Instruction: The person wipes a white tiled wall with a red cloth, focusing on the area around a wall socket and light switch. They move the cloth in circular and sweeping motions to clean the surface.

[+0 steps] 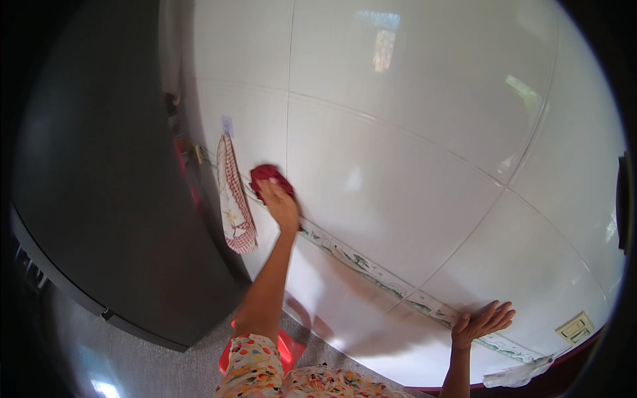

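My left hand [279, 204] presses a dark red cloth [268, 180] against the white tiled wall [393, 179], at the patterned border strip [358, 261]. Both the hand and the cloth are slightly blurred. A checked towel with a printed pattern [233, 199] hangs from a wall hook [227, 126] just left of the cloth. At the lower right, my right hand [481, 323] is near the wall by the border strip, empty, with its fingers apart; whether it touches the tiles I cannot tell.
A large dark grey appliance, probably a refrigerator [114, 174], stands at the left. On the floor is a red plastic object [288, 350], partly behind my sleeve. A wall switch plate [575, 328] and a whitish plastic bag [517, 374] are at the lower right.
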Demonstrator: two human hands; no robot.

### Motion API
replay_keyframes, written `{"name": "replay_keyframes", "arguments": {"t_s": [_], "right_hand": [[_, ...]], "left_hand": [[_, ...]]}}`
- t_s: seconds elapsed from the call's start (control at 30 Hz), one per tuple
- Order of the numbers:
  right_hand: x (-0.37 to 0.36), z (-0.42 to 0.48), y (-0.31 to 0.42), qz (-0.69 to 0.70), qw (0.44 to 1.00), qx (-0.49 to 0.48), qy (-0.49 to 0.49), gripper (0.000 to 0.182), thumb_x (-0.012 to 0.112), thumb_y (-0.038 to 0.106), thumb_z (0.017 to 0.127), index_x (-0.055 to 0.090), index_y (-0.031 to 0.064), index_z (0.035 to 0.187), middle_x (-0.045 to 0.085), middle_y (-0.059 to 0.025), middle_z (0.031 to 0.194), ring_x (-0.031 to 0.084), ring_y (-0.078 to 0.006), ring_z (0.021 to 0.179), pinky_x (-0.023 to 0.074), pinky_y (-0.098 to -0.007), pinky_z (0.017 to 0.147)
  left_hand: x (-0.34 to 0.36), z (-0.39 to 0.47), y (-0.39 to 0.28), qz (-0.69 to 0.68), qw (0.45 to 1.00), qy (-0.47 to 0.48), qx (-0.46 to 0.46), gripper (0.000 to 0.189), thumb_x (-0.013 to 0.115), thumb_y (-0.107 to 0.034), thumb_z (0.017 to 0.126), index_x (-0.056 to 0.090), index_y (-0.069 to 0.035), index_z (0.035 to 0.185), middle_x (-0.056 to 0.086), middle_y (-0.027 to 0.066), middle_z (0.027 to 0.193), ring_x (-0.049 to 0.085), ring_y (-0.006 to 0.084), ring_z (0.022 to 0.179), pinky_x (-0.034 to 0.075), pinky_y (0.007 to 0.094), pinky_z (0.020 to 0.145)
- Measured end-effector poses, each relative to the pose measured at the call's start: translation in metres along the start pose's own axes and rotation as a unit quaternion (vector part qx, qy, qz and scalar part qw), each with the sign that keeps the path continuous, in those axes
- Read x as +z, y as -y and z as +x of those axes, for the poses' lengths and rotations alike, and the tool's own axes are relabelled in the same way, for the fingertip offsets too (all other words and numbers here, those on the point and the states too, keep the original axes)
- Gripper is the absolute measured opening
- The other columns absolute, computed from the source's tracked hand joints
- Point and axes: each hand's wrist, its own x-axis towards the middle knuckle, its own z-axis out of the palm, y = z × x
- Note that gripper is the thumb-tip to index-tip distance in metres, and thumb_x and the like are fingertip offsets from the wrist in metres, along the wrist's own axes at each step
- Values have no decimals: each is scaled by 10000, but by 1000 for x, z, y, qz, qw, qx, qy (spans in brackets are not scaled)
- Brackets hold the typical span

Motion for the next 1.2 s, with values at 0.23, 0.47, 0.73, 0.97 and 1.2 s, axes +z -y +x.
{"name": "replay_keyframes", "arguments": {"t_s": [0.23, 0.47, 0.73, 0.97, 1.2], "right_hand": [[0, -3, -5, -5, 1000, 2, -6, 604, 280, 454, 911, 319, 40, 1350, 199, -187, 1442, 94, -365, 1350, 15, -557, 1038], [2, -9, -12, 16, 1000, 17, 13, 582, 265, 444, 916, 324, 69, 1357, 200, -160, 1450, 75, -343, 1358, -10, -546, 1040], [3, -8, -5, 37, 999, 20, 15, 576, 246, 438, 923, 310, 71, 1363, 179, -167, 1453, 43, -346, 1361, -30, -530, 1047], [2, -6, -7, 41, 999, 13, 12, 575, 250, 428, 925, 306, 60, 1362, 178, -171, 1452, 44, -350, 1359, -36, -518, 1051], [1, -6, -8, 41, 999, 11, 12, 581, 256, 434, 922, 316, 56, 1359, 173, -169, 1455, 38, -335, 1363, -36, -510, 1049]], "left_hand": [[-24, -189, -117, -53, 966, 154, 200, 241, 511, -186, 855, 507, 50, 806, 359, 364, 1207, 218, 628, 1161, 157, 713, 931], [-39, -243, -144, -145, 838, 338, 403, 243, 625, -351, 710, 642, -211, 908, 562, 48, 1060, 526, 282, 925, 317, 640, 850], [-36, -111, -44, 93, 958, 131, 236, 230, 500, -151, 836, 520, 69, 902, 455, 327, 1156, 502, 415, 902, 266, 616, 912], [-27, -60, 45, -12, 979, 60, -193, 518, 342, -306, 958, 328, 106, 1271, 333, 309, 1317, 330, 404, 1229, 272, 363, 1034], [-19, -207, -62, 64, 993, 100, -11, 361, 410, -132, 922, 395, 162, 1129, 360, 353, 1240, 307, 459, 1215, 180, 499, 1060]]}}
